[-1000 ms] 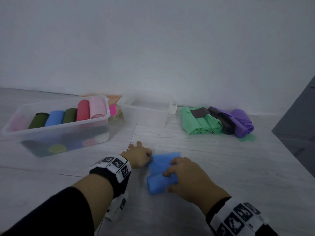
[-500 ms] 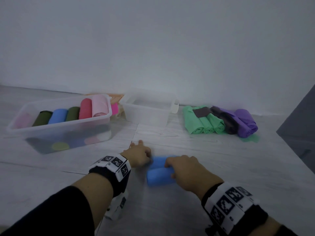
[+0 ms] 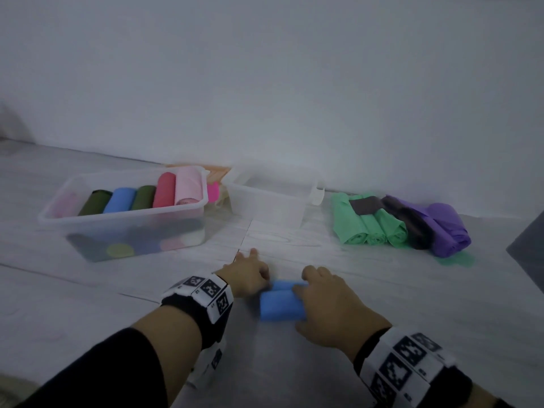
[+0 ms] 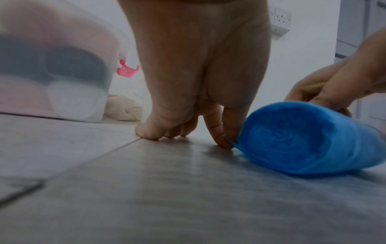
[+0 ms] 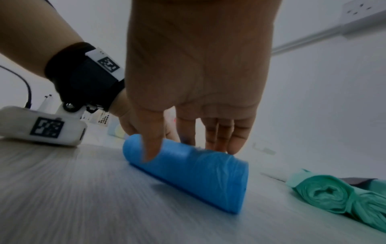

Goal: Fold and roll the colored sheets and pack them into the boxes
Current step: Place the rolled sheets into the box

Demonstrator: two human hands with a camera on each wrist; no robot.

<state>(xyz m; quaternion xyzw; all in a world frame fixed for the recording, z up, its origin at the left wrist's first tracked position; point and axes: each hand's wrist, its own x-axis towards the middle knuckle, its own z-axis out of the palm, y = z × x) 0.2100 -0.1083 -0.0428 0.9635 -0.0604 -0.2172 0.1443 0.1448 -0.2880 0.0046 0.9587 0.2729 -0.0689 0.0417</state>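
A blue sheet (image 3: 281, 304) lies on the floor, almost fully rolled, with a short flat strip left at its far side. My right hand (image 3: 306, 290) grips the blue roll (image 5: 188, 171), thumb on the near side and fingers over the top. My left hand (image 3: 256, 270) stands on its fingertips at the roll's left end. One fingertip (image 4: 225, 142) pins the sheet's edge to the floor beside the blue roll (image 4: 309, 140). The clear box (image 3: 53, 214) at the left holds several rolls. An empty clear box (image 3: 265, 201) stands behind.
Green rolls (image 3: 368, 228), a dark roll (image 3: 412, 228) and purple rolls (image 3: 447, 231) lie at the back right, by the wall. A green scrap (image 3: 456, 259) lies in front of them. Pink and orange items sit between the boxes. A grey cabinet (image 3: 527, 245) stands at the far right.
My right hand has rolled the blue sheet away from me, so the roll is thicker and the flat part shorter. My left hand has stayed at the sheet's left edge.
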